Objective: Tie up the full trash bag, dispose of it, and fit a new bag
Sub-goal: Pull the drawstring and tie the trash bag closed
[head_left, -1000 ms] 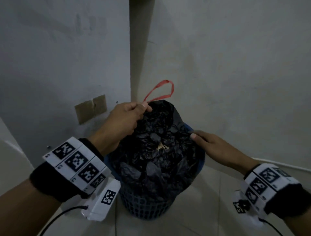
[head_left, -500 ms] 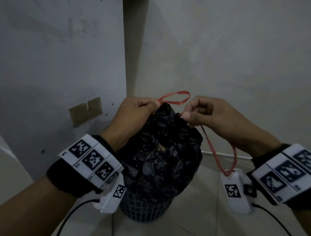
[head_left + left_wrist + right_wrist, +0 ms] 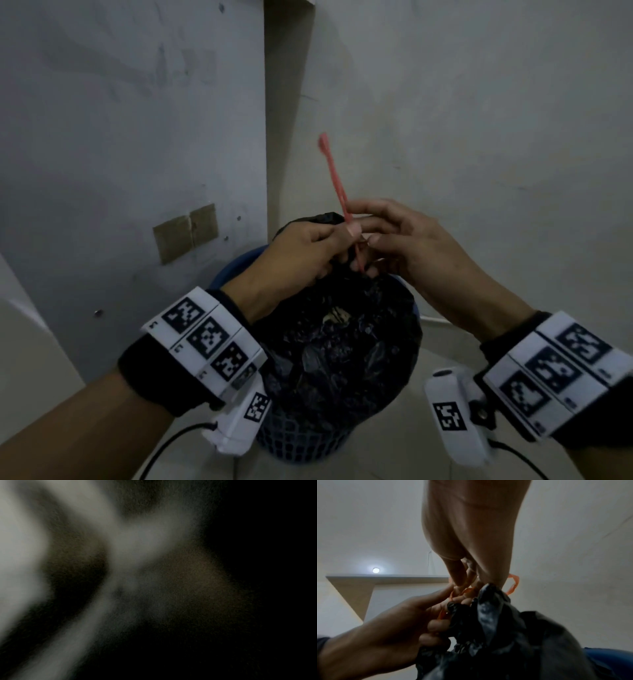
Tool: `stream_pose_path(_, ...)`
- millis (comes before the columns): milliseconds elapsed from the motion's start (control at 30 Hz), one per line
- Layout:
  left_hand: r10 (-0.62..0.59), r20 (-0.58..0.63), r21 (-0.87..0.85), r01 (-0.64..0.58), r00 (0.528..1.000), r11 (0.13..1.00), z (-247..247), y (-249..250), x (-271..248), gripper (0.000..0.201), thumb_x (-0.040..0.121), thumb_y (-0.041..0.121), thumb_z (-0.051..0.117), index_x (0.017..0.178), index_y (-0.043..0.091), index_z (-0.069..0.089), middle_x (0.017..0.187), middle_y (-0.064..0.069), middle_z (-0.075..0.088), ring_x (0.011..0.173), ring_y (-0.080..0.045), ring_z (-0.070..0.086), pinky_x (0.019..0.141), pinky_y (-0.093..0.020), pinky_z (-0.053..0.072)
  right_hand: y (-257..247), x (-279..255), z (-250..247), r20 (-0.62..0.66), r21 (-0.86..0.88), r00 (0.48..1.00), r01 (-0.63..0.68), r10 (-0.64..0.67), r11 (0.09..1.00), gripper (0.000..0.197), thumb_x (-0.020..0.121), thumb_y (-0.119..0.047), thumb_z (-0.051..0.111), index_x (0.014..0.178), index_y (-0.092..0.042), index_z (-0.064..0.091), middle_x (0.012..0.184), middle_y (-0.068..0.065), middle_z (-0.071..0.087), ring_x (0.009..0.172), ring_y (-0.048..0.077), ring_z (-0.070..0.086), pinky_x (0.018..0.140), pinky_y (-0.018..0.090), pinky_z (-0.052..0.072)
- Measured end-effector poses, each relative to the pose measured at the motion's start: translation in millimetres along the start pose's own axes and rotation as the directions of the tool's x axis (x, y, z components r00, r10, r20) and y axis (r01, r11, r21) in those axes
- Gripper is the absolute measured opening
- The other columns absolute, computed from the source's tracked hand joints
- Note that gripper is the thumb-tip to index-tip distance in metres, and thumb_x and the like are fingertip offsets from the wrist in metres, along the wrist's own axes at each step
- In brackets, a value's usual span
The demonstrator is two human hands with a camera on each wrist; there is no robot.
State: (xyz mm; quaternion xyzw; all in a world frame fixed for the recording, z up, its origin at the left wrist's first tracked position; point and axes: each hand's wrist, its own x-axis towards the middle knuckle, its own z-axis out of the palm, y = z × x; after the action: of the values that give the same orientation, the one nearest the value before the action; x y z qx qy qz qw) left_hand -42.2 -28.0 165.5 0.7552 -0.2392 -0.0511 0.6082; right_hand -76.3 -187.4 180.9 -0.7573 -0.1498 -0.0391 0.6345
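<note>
A full black trash bag (image 3: 342, 346) sits in a blue basket bin (image 3: 301, 442) in a wall corner. Its red drawstring (image 3: 334, 178) sticks up from between my hands. My left hand (image 3: 308, 253) grips the gathered neck of the bag and pinches the drawstring with thumb and forefinger. My right hand (image 3: 394, 240) meets it from the right and pinches the drawstring just below. In the right wrist view the black bag (image 3: 496, 622) bunches under both hands, with orange-red drawstring (image 3: 513, 584) loops around the fingers. The left wrist view is dark and blurred.
Grey walls meet in a corner right behind the bin. A taped brown patch (image 3: 186, 233) sits on the left wall. A white cord (image 3: 435, 320) runs along the floor at the right wall. Tiled floor (image 3: 394, 452) lies in front of the bin.
My hands have come together over the bag's neck. The drawstring loop, slack and lying sideways before, now stands up narrow above my fingers. The loop that hung by my right wrist is gone from view.
</note>
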Motion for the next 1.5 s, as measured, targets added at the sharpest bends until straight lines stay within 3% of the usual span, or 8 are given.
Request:
stream_pose_path(167,-0.035,-0.056,-0.096,0.029,0.998,0.995,0.6,-5.2,2.5,0.044,0.096,0.036,0.053,0.055,0.026,0.067,0.050,0.012,0.049,0.041,-0.004,0.036,0.037,-0.014,0.027,5.6,-1.0,11.4,-0.044,-0.115,0.992,0.109,-0.115,0.987,0.039,0.095,0.007,0.047,0.113,-0.024,0.060,0.101,-0.003,0.072,0.069,0.012,0.064,0.062,0.019,0.049)
stream_pose_path(367,-0.081,0.149,-0.266,0.119,0.986,0.957,-8.4,-9.0,3.9,0.040,0.095,0.041,0.049,0.111,0.009,0.067,0.068,0.000,0.053,0.047,-0.005,0.038,0.039,-0.018,0.022,9.4,-0.9,18.0,-0.031,-0.146,0.981,0.183,-0.189,0.972,0.047,0.090,0.000,0.061,0.129,-0.025,0.051,0.103,-0.001,0.073,0.065,0.021,0.066,0.057,0.027,0.053)
stream_pose_path(600,-0.093,0.059,-0.305,0.107,0.994,0.946,-14.0,-14.0,1.0,0.031,0.099,0.032,0.045,0.075,0.018,0.056,0.059,0.006,0.048,0.041,-0.006,0.037,0.034,-0.017,0.024,19.0,5.5,26.8,-0.150,-0.237,0.961,0.193,-0.232,0.952,0.047,0.083,-0.015,0.073,0.116,-0.037,0.048,0.115,-0.013,0.063,0.078,0.008,0.066,0.069,0.020,0.051)
stream_pose_path(667,-0.055,0.032,-0.295,0.062,0.998,0.954,-16.4,-13.9,-1.1,0.030,0.100,0.031,0.045,0.076,0.018,0.057,0.061,0.004,0.048,0.042,-0.007,0.038,0.035,-0.017,0.026,20.3,8.0,28.7,-0.172,-0.237,0.970,0.130,-0.173,0.963,0.032,0.086,-0.022,0.070,0.109,-0.034,0.050,0.102,-0.011,0.066,0.075,0.016,0.066,0.064,0.022,0.050)
stream_pose_path(800,0.005,-0.086,-0.239,-0.025,0.996,0.971,-17.6,-12.9,-4.5,0.026,0.100,0.031,0.046,0.084,0.019,0.061,0.058,0.004,0.050,0.045,-0.010,0.040,0.041,-0.021,0.030,20.3,9.5,34.0,-0.125,-0.335,0.980,0.102,-0.152,0.937,0.006,0.093,-0.029,0.059,0.098,-0.027,0.061,0.077,-0.015,0.068,0.067,-0.004,0.059,0.064,0.017,0.043)
stream_pose_path(1167,0.088,-0.247,-0.100,-0.116,0.965,0.988,-17.5,-17.2,-5.0,0.027,0.102,0.024,0.040,0.086,0.018,0.060,0.051,0.006,0.049,0.047,-0.010,0.047,0.048,-0.021,0.041,14.4,4.6,39.2,-0.128,-0.691,0.947,0.128,-0.294,0.712,0.012,0.083,-0.046,0.065,0.078,-0.039,0.072,0.074,-0.015,0.066,0.069,0.000,0.060,0.062,0.024,0.043)
stream_pose_path(1333,0.014,-0.239,-0.193,-0.062,0.971,0.979,-17.3,-20.9,-4.7,0.018,0.097,0.024,0.052,0.082,0.013,0.054,0.053,0.010,0.050,0.054,-0.009,0.046,0.058,-0.025,0.042,15.5,8.6,37.8,-0.216,-0.564,0.954,0.051,-0.207,0.824,0.033,0.093,-0.032,0.059,0.062,-0.020,0.062,0.044,-0.013,0.048,0.041,0.003,0.041,0.044,0.014,0.026)
stream_pose_path(1500,0.332,-0.214,0.221,-0.285,0.919,0.933,-19.8,-28.9,-12.7,0.015,0.088,0.011,0.064,0.081,0.025,0.064,0.072,0.011,0.061,0.066,-0.004,0.056,0.065,-0.015,0.045,12.8,10.1,32.2,-0.421,-0.193,0.907,-0.105,0.014,0.976,0.034,0.092,-0.025,0.057,0.058,-0.016,0.057,0.057,0.007,0.043,0.052,0.016,0.037,0.049,0.026,0.027)
